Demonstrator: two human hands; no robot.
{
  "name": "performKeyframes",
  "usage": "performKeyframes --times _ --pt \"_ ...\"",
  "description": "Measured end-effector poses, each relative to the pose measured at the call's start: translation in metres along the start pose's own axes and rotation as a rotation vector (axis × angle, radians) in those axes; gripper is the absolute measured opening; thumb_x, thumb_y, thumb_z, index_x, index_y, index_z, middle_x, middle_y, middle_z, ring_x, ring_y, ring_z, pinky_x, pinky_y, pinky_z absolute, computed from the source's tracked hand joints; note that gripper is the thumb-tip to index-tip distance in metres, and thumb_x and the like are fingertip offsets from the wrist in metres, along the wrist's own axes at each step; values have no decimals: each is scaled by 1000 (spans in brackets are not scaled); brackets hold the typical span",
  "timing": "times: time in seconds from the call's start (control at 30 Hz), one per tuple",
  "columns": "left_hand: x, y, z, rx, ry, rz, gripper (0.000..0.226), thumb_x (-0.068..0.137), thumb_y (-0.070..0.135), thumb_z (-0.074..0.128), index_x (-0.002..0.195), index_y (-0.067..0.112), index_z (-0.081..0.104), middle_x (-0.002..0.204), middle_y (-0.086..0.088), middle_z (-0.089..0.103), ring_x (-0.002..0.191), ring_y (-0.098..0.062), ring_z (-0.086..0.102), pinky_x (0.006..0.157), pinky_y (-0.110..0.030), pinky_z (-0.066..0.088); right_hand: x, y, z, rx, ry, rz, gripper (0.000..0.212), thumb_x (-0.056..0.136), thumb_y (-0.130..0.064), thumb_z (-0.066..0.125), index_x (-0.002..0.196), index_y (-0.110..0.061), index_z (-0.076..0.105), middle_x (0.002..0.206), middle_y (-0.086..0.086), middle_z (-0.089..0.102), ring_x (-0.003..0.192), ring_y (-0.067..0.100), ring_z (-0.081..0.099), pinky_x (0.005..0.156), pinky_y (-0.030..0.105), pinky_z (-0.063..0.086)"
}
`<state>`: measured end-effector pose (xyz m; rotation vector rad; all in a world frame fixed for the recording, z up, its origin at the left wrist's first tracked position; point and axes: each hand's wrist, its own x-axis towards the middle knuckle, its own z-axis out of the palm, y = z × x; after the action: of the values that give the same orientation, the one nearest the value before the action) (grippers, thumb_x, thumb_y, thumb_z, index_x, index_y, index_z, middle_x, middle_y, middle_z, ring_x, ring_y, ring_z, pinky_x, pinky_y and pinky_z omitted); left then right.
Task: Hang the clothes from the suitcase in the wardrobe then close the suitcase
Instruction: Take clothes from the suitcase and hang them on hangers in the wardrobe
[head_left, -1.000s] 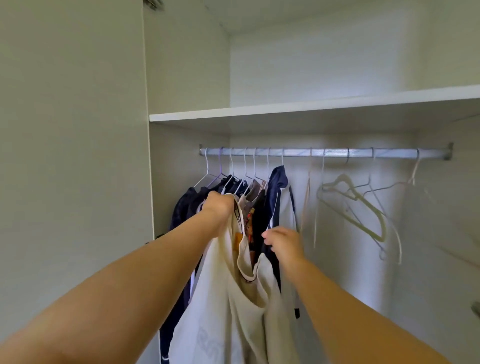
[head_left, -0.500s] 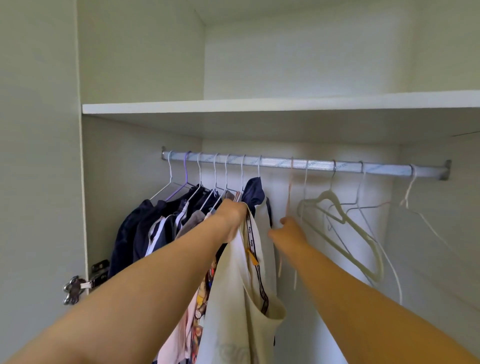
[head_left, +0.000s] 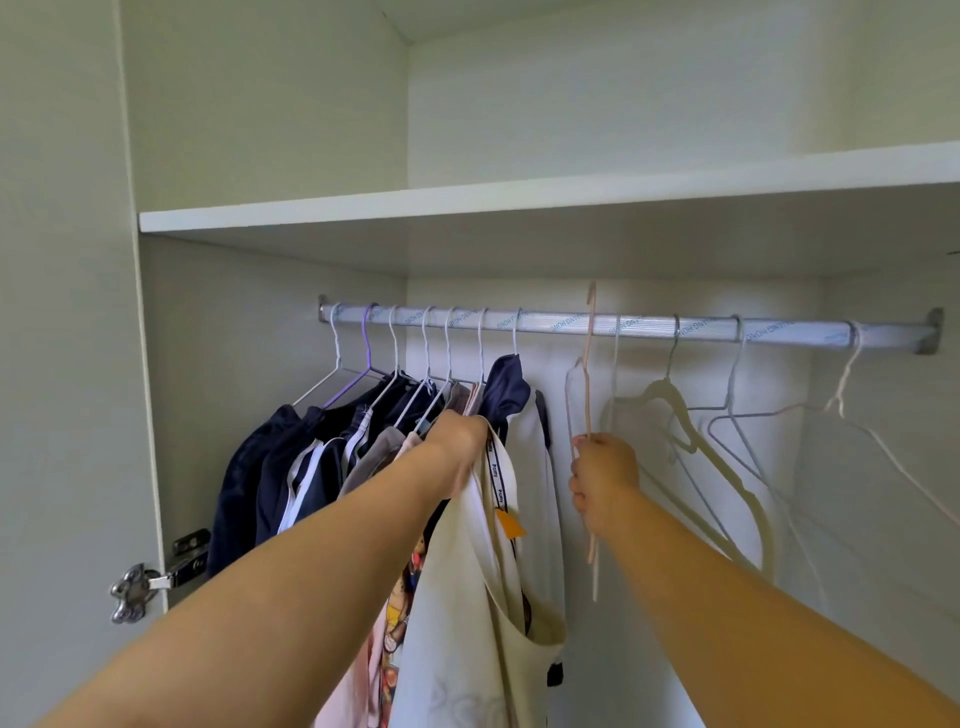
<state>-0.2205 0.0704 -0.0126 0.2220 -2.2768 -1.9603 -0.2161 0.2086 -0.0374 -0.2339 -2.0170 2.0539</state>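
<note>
My left hand (head_left: 460, 441) grips the top of a cream garment (head_left: 467, 597) with a printed neck tape and an orange tag, holding it up in front of the hung clothes. My right hand (head_left: 602, 475) grips a thin pink hanger (head_left: 590, 364) seen edge-on; its hook is lifted just above the silver wardrobe rail (head_left: 623, 326). Several dark and light garments (head_left: 311, 467) hang on wire hangers along the rail's left half. The suitcase is out of view.
Several bare hangers (head_left: 727, 441), cream and grey, hang on the rail's right half. A white shelf (head_left: 519, 200) runs above the rail. The wardrobe's left wall carries a metal door hinge (head_left: 156, 577). The wardrobe's right wall is close on the right.
My right hand has closed on the pink hanger and raised it, so its hook now stands above the rail. My left hand keeps the cream garment held up; the view shifted slightly.
</note>
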Motion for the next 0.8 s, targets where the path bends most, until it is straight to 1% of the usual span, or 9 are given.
performKeyframes --times 0.1,0.17,0.27,0.3,0.4,0.5,0.6,0.7,0.8 --pt "-14 0 1 8 30 31 47 91 7 37 136 -5 38 75 -8 43 62 -20 43 56 -25 33 -16 3 -13 8 -15 -56 21 95 -14 45 75 -14 49 59 3 36 45 14 29 39 22 24" --pt "-24 -4 1 6 56 42 48 88 7 38 134 -7 41 78 -13 50 66 -25 50 63 -27 37 -30 5 -19 -27 8 -99 32 92 -16 51 62 -15 39 58 3 34 47 15 27 44 24 25" --pt "-47 -10 -2 -6 83 36 48 88 8 39 133 -7 40 119 -30 55 110 -42 56 82 -36 44 -62 13 -28 -200 66 -211 45 89 -19 56 56 -15 27 55 1 30 49 16 26 49 26 23" --pt "-59 -12 -7 -4 101 49 46 89 8 40 132 -7 41 119 -28 56 112 -40 56 84 -36 44 -75 16 -31 -244 76 -239 47 89 -20 57 55 -15 25 54 1 28 48 16 25 47 27 22" --pt "-87 -20 -21 5 168 106 26 95 15 41 117 4 49 76 -7 52 73 -23 52 69 -28 42 -108 35 -35 -305 99 -261 49 90 -20 58 53 -13 26 51 1 30 47 15 28 45 27 23" --pt "-113 -26 -38 -8 174 132 24 97 31 43 93 9 52 76 -9 48 65 -18 44 63 -29 37 -134 53 -31 -328 131 -259 52 90 -22 57 51 -13 24 49 2 28 46 17 25 46 28 21" --pt "-144 -27 -58 19 242 127 25 95 13 42 71 10 46 59 -5 36 52 -17 31 50 -29 26 -162 70 -25 -369 118 -318 53 89 -21 58 50 -15 22 48 1 26 48 18 24 49 28 21" --pt "-170 -32 -78 64 296 82 15 95 10 35 99 6 49 61 -2 34 50 -15 29 46 -26 23 -191 77 -24 -422 106 -384 54 87 -19 59 49 -16 20 47 1 24 50 20 22 53 30 24" --pt "-186 -35 -97 112 324 62 41 94 8 33 133 -6 40 63 -4 31 54 -15 30 48 -25 24 -216 67 -26 -417 91 -434 55 87 -18 58 48 -16 19 45 0 21 49 20 22 51 30 22"
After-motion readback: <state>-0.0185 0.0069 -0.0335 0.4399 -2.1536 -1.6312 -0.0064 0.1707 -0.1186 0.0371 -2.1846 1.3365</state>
